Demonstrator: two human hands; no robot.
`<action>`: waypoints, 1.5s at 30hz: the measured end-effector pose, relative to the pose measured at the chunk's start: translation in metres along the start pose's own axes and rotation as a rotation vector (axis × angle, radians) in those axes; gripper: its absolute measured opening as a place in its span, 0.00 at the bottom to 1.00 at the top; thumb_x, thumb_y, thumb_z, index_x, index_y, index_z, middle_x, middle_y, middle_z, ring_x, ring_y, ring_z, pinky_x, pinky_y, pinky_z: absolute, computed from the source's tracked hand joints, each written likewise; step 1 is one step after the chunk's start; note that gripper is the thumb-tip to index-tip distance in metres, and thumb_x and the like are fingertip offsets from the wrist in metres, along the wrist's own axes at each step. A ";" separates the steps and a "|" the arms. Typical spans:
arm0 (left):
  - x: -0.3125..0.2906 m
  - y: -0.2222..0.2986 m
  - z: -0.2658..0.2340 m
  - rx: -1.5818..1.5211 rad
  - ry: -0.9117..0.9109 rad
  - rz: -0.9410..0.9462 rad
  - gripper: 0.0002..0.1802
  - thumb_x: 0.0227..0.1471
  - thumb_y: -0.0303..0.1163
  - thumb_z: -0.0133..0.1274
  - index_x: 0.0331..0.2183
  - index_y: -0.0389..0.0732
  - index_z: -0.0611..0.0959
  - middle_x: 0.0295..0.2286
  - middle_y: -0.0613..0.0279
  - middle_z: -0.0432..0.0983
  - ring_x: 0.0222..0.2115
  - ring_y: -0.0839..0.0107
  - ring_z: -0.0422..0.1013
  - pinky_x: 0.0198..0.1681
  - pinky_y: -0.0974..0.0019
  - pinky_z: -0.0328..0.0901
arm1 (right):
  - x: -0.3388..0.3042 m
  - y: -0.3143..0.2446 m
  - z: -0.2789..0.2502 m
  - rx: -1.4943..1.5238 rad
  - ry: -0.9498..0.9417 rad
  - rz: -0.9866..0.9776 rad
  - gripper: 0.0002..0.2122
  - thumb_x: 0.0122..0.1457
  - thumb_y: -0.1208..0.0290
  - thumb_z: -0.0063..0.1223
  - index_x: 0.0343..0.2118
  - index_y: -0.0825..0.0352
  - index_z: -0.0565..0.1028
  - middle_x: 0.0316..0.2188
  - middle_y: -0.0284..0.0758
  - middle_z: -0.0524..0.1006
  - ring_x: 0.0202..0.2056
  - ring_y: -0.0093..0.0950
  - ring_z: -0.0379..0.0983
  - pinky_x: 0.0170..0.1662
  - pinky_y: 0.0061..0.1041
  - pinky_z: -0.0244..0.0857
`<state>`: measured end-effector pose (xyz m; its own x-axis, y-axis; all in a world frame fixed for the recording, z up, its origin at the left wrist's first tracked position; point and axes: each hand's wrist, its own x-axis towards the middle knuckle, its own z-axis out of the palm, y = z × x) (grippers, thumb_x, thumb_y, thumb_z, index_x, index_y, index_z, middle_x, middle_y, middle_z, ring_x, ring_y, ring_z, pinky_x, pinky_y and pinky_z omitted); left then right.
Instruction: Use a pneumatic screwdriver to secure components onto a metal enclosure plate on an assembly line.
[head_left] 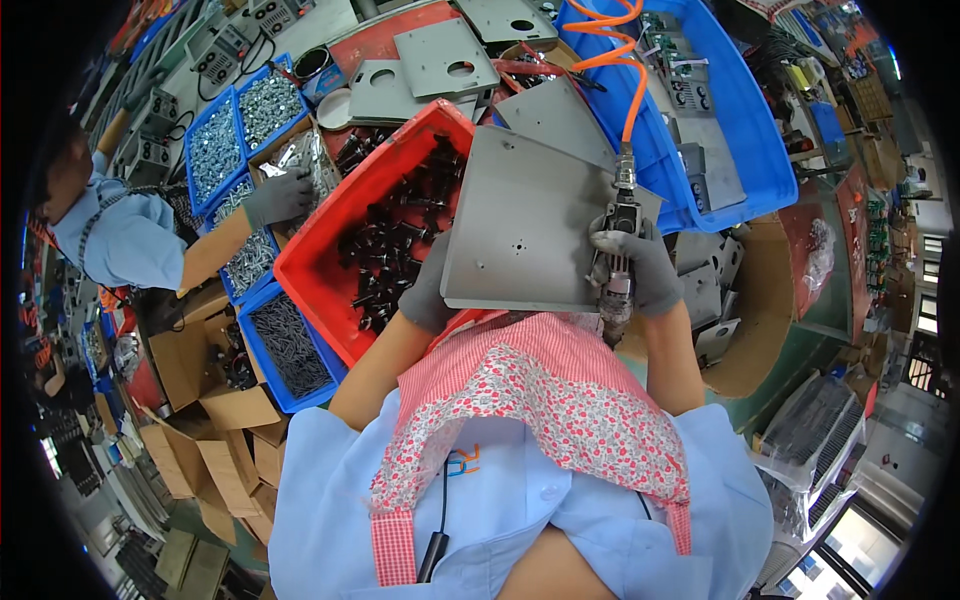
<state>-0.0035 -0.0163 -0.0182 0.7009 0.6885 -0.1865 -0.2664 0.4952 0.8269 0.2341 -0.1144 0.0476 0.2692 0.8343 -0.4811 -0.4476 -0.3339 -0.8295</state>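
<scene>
My left hand (430,290), in a grey glove, grips the left edge of a flat grey metal panel (520,225); its fingers are partly hidden behind the panel. The panel is tilted up in front of my apron and has a few small holes near its middle. My right hand (648,268), also gloved, is closed around an air screwdriver (622,225) at the panel's right edge. An orange coiled hose (632,95) runs up from the tool. Just left of the panel, a red bin (318,255) holds many small black parts.
A co-worker's gloved hand (280,198) reaches over parts at the left. Blue trays (240,135) of screws and fasteners line that side. More metal panels (445,62) lie at the back. A large blue bin (765,165) and a cardboard box (765,300) stand at the right.
</scene>
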 end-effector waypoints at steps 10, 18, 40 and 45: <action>-0.001 0.045 0.013 -0.193 -0.081 -0.301 0.24 0.51 0.36 0.49 0.48 0.33 0.72 0.41 0.58 0.73 0.40 0.69 0.70 0.45 0.67 0.65 | -0.008 0.003 0.001 -0.028 0.079 -0.036 0.09 0.47 0.74 0.58 0.31 0.69 0.72 0.20 0.32 0.73 0.15 0.23 0.71 0.19 0.23 0.67; 0.000 0.053 0.001 0.015 0.077 -0.305 0.25 0.39 0.31 0.55 0.42 0.32 0.77 0.37 0.57 0.77 0.37 0.70 0.73 0.44 0.69 0.66 | -0.016 -0.028 0.003 -0.082 0.116 -0.136 0.10 0.48 0.75 0.57 0.34 0.70 0.73 0.23 0.35 0.74 0.19 0.22 0.73 0.22 0.20 0.67; -0.005 0.032 -0.045 -0.389 0.581 -0.094 0.19 0.48 0.25 0.50 0.44 0.30 0.75 0.40 0.53 0.75 0.40 0.63 0.74 0.44 0.59 0.71 | 0.116 0.038 -0.054 0.031 0.362 -0.593 0.08 0.46 0.86 0.51 0.30 0.70 0.72 0.20 0.35 0.74 0.17 0.20 0.68 0.18 0.18 0.61; -0.003 0.028 -0.047 -0.232 0.658 -0.106 0.19 0.47 0.24 0.49 0.43 0.28 0.75 0.39 0.52 0.75 0.39 0.62 0.74 0.45 0.59 0.71 | 0.116 0.036 -0.042 0.040 0.309 -0.565 0.08 0.47 0.88 0.48 0.30 0.71 0.72 0.16 0.32 0.71 0.14 0.18 0.64 0.15 0.17 0.57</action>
<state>-0.0441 0.0198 -0.0196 0.2047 0.7713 -0.6026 -0.4043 0.6273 0.6656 0.2855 -0.0479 -0.0501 0.7032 0.7099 -0.0378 -0.1947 0.1411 -0.9707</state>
